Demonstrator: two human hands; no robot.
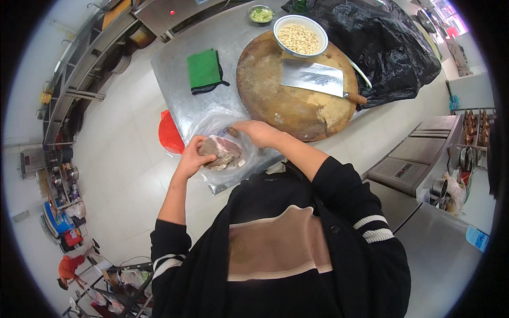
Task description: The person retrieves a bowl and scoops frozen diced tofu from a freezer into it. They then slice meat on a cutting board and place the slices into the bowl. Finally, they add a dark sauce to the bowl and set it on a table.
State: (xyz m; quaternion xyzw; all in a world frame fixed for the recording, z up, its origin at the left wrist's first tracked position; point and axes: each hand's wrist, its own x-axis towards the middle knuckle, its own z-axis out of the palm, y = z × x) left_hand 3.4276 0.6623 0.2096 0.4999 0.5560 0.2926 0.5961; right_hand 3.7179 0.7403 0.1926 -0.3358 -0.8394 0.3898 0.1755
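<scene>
My left hand (195, 158) grips a chunk of meat (227, 150), greyish brown with a pink and white part, over a clear plastic bag (210, 119). The bag spreads near the front edge of a metal table (169, 65). At the bag's right side is my right hand (260, 134), its fingers bent down. A small brown piece (232, 132) shows by its fingertips, which are partly hidden, so its hold is unclear. Close beyond my right hand lies a round wooden chopping block (262, 91), with a cleaver (312, 77) flat on it.
A bowl of pale diced food (280, 30) stands on the block's far edge. Chopped greens fill a small bowl (261, 15) behind. A folded green cloth (203, 71) lies left; black plastic sheeting (381, 43) covers the right. Below the table's left edge shows a red object (170, 133).
</scene>
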